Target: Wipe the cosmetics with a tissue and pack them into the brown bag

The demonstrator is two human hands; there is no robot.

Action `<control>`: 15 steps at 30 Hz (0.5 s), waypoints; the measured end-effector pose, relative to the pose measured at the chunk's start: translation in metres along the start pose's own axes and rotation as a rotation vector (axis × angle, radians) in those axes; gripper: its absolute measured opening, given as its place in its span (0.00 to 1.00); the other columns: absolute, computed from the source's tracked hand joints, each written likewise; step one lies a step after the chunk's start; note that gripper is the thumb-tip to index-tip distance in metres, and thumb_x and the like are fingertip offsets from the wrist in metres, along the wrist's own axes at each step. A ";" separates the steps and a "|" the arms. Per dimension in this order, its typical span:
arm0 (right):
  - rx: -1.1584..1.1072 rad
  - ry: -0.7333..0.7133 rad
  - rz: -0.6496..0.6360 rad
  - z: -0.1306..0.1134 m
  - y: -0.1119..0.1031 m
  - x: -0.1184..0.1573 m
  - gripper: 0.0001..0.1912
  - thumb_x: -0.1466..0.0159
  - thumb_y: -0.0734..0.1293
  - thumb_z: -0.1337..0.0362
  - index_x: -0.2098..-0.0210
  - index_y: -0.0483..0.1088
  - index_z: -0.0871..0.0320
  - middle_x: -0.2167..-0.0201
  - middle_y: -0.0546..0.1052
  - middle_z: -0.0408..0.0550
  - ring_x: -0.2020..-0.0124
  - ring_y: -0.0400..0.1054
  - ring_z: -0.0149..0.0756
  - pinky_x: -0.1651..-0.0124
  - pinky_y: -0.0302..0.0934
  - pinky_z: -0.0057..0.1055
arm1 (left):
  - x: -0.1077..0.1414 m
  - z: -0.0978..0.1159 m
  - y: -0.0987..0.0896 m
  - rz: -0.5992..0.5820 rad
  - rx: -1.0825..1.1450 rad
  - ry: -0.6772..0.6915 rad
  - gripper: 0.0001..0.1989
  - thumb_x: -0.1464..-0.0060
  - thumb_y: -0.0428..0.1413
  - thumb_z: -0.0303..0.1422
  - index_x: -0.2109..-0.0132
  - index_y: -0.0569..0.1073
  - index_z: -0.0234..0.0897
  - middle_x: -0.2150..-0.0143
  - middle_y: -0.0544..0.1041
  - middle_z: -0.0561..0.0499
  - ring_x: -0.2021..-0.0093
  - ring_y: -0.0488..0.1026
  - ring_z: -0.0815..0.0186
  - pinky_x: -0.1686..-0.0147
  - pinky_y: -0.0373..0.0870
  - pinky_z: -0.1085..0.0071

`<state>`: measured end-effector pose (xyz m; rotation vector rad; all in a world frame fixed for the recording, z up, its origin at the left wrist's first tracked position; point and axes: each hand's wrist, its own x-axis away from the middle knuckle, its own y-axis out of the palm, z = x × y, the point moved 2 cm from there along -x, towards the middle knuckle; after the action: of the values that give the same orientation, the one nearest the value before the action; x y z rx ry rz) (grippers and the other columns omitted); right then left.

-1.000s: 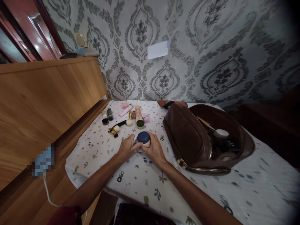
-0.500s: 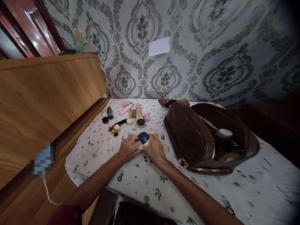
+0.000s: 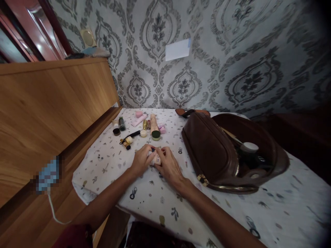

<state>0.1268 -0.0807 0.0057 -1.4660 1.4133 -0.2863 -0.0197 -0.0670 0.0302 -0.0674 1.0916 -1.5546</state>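
Between my two hands is a small cosmetic jar (image 3: 156,159) with a pale body, held just above the cloth and tipped so its side faces me. Its dark blue lid is mostly hidden by fingers. My left hand (image 3: 141,159) grips the jar from the left, thumb and fingers closed on it. On the other side my right hand (image 3: 170,165) is closed around it, fingers over the top and right. Beyond the hands lie a peach tube (image 3: 153,123) with a dark green cap and a small cream-coloured jar (image 3: 143,133).
A brown leather bag (image 3: 207,148) stands open on the right, with a white-lidded container (image 3: 249,147) inside. Several small cosmetics, among them a pink tube (image 3: 139,120) and a dark green bottle (image 3: 121,123), lie at the back left. A wooden panel (image 3: 57,103) borders the left side.
The jar has been tilted: its blue lid, plainly visible before, is now mostly covered by fingers, and its pale side shows. Both hands have shifted their grip around it.
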 end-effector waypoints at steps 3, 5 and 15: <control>-0.077 -0.035 0.007 0.002 -0.002 0.000 0.31 0.43 0.67 0.72 0.41 0.60 0.52 0.53 0.65 0.52 0.54 0.67 0.46 0.54 0.70 0.44 | -0.006 0.000 -0.003 -0.019 0.099 -0.098 0.11 0.35 0.47 0.38 0.61 0.70 0.38 0.59 0.76 0.48 0.58 0.72 0.63 0.55 0.67 0.66; -0.110 -0.045 -0.001 0.003 -0.003 -0.001 0.32 0.43 0.67 0.73 0.40 0.60 0.50 0.53 0.65 0.52 0.54 0.67 0.45 0.54 0.71 0.44 | -0.008 0.000 -0.005 -0.023 0.125 -0.127 0.11 0.36 0.48 0.38 0.62 0.69 0.38 0.61 0.74 0.49 0.60 0.71 0.64 0.57 0.66 0.67; -0.030 -0.173 -0.034 0.001 0.001 0.003 0.35 0.43 0.67 0.77 0.38 0.59 0.54 0.44 0.65 0.59 0.44 0.65 0.52 0.44 0.67 0.51 | -0.014 -0.031 -0.006 0.101 0.378 -0.357 0.18 0.42 0.52 0.46 0.71 0.61 0.38 0.76 0.60 0.58 0.74 0.58 0.70 0.73 0.57 0.74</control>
<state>0.1276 -0.0827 0.0031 -1.5029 1.2596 -0.1565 -0.0380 -0.0380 0.0237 -0.0301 0.5058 -1.5604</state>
